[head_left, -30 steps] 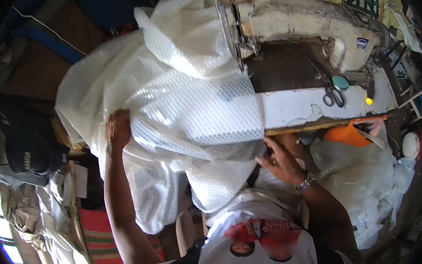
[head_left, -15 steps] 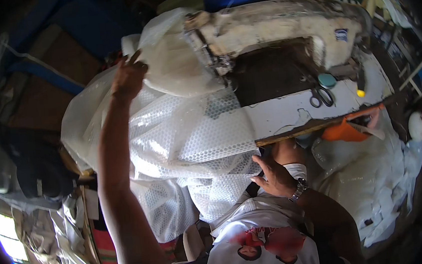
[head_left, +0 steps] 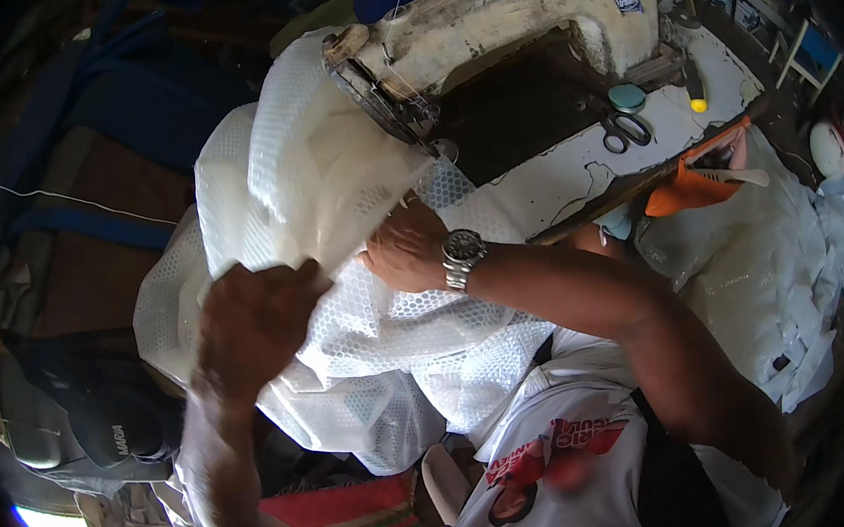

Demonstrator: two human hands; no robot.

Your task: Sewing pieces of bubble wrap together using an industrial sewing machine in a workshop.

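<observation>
A large sheet of clear bubble wrap [head_left: 374,408] spills off the table's near edge and over my lap. Its upper part runs up to the needle of an old, worn sewing machine [head_left: 501,16]. My left hand [head_left: 261,318] is closed on the sheet's edge, left of the needle. Nearer to the needle, my right hand [head_left: 408,247], with a metal wristwatch [head_left: 464,257] at the wrist, grips the same edge; its fingertips are partly hidden. Between the two hands the edge is drawn fairly straight.
Dark-handled scissors [head_left: 625,131] and a round teal tin [head_left: 626,98] lie on the chipped white tabletop [head_left: 561,186]. A yellow-tipped tool [head_left: 696,89] is farther right. An orange pouch [head_left: 688,188] hangs at the table's edge, above a heap of clear plastic [head_left: 745,285].
My right hand has moved up from my lap onto the sheet near the needle. My left hand has come down and nearer, and now grips the edge. The view has shifted a little.
</observation>
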